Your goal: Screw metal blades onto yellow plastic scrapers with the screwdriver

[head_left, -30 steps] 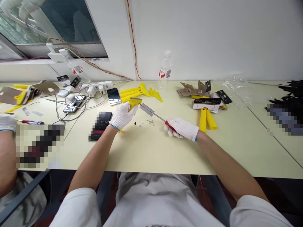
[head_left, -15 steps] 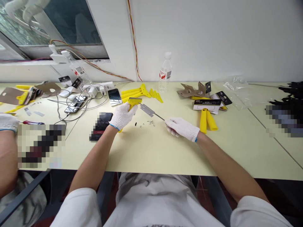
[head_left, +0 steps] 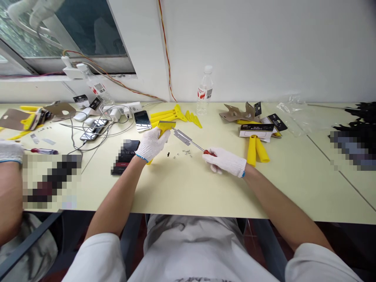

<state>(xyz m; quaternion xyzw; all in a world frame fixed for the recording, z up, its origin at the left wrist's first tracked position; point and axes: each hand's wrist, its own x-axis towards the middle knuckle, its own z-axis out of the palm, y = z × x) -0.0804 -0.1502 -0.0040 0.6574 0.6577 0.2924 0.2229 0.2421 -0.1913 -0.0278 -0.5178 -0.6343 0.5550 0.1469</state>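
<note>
My left hand (head_left: 153, 145), in a white knitted glove, is closed around a yellow scraper (head_left: 167, 125) with its wide head up. My gloved right hand (head_left: 225, 160) grips a screwdriver (head_left: 209, 152) by its red handle. The long shaft runs up and left, and its tip meets the right side of the scraper head. Behind the shaft, flat grey metal blades (head_left: 182, 137) lie on the table. Several small screws (head_left: 187, 152) and a tiny black piece (head_left: 168, 154) are scattered below them.
Yellow scraper handles (head_left: 167, 113) lie at the back, left of a plastic bottle (head_left: 205, 92). Packaged scrapers (head_left: 257, 133) lie to the right. Phones (head_left: 143, 120), tangled cables and a power strip (head_left: 129, 107) are on the left. A co-worker's gloved hand (head_left: 11, 152) is at far left.
My right hand has shifted its grip on the screwdriver, so the red handle now shows. My left hand and the scraper stay almost in place.
</note>
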